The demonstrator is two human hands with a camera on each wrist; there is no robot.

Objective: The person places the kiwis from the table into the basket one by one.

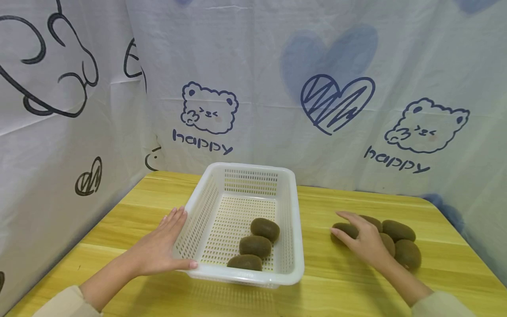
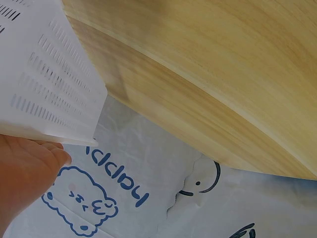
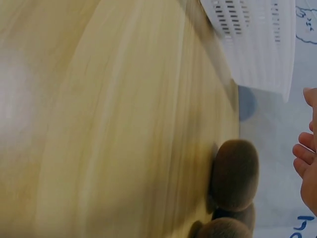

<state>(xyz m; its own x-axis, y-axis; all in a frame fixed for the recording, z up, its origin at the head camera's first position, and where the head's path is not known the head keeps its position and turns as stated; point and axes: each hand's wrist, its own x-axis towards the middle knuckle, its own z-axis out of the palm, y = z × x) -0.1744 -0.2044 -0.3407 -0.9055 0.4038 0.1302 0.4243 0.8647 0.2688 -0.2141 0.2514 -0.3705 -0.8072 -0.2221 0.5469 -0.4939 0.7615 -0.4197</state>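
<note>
A white perforated plastic basket [image 1: 295,220] stands on the table with three brown kiwis inside, among them a front kiwi [image 1: 245,262], a middle kiwi [image 1: 255,246] and a rear kiwi [image 1: 265,229]. My left hand [image 1: 160,246] rests against the basket's front left corner, fingers extended along the left rim and thumb on the front rim. On the right, my right hand [image 1: 366,240] hovers over a group of several kiwis, thumb and fingers spread above the leftmost kiwi [image 1: 341,232]. The right wrist view shows that hand apart from a kiwi [image 3: 236,174] below.
The wooden table [image 1: 317,290] ends at a white cloth backdrop [image 1: 261,88] with printed bears and hearts. Beside the right hand lie an outer kiwi [image 1: 408,254] and a back kiwi [image 1: 399,230]. The table's left edge runs close to the left forearm.
</note>
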